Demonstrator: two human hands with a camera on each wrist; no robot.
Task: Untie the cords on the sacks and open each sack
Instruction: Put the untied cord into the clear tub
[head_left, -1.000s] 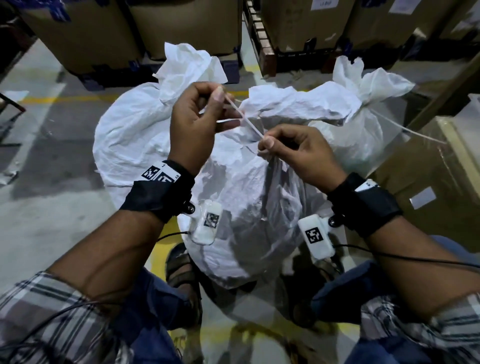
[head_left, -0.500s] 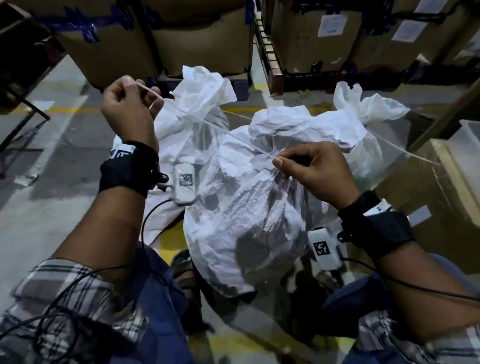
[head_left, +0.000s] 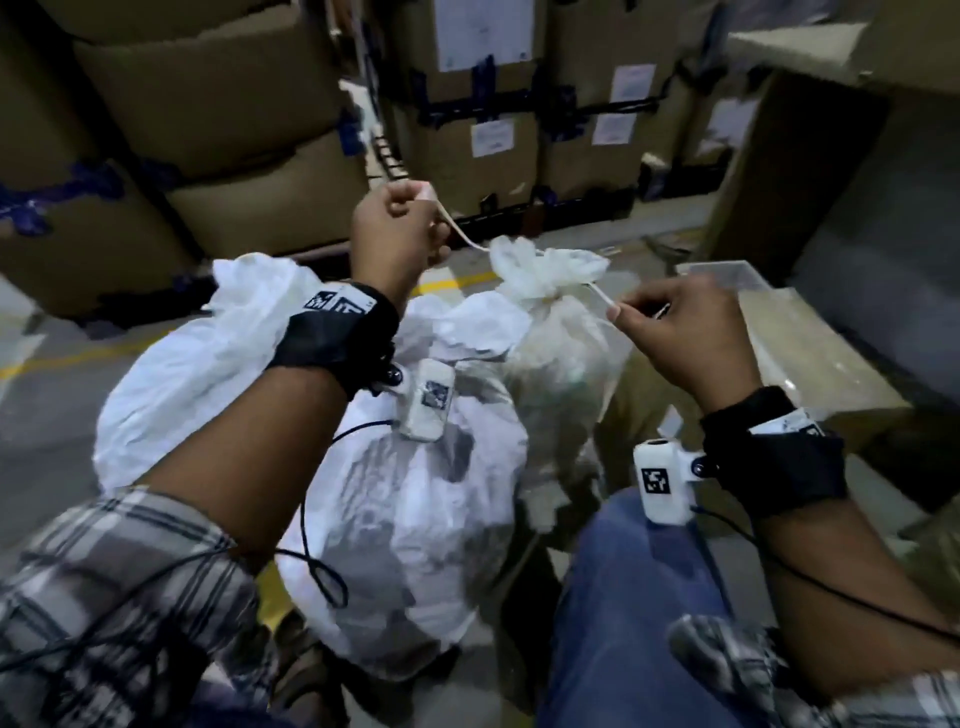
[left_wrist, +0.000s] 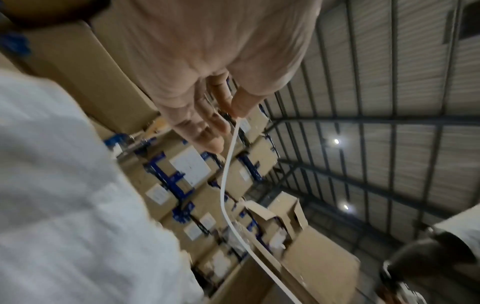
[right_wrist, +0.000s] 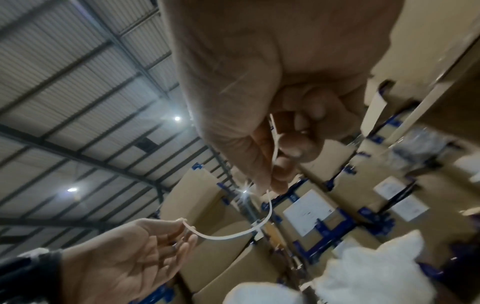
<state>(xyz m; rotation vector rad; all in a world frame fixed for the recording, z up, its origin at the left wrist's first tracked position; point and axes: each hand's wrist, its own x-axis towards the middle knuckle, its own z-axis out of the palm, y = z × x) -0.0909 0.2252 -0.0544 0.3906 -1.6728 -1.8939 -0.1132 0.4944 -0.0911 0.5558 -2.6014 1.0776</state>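
Three white sacks stand on the floor between my knees: a left sack, a middle sack with a loose crumpled mouth, and a translucent back sack with a bunched neck. A thin white cord runs between both hands across the back sack's tuft; I cannot tell whether it still wraps the neck. My left hand pinches one end, raised above the sacks. My right hand pinches the other end, right of the tuft. In the wrist views the cord hangs curved from pinching fingers.
Stacked cardboard boxes on pallets wall off the back and left. A large box stands close on the right. Grey concrete floor with a yellow line lies at the left. My knees and sandalled foot sit below the sacks.
The left hand swung from the far left to above the back sack, cord in its fingers. The right hand left the middle sack's neck and rose to the back sack. The view tilted up.
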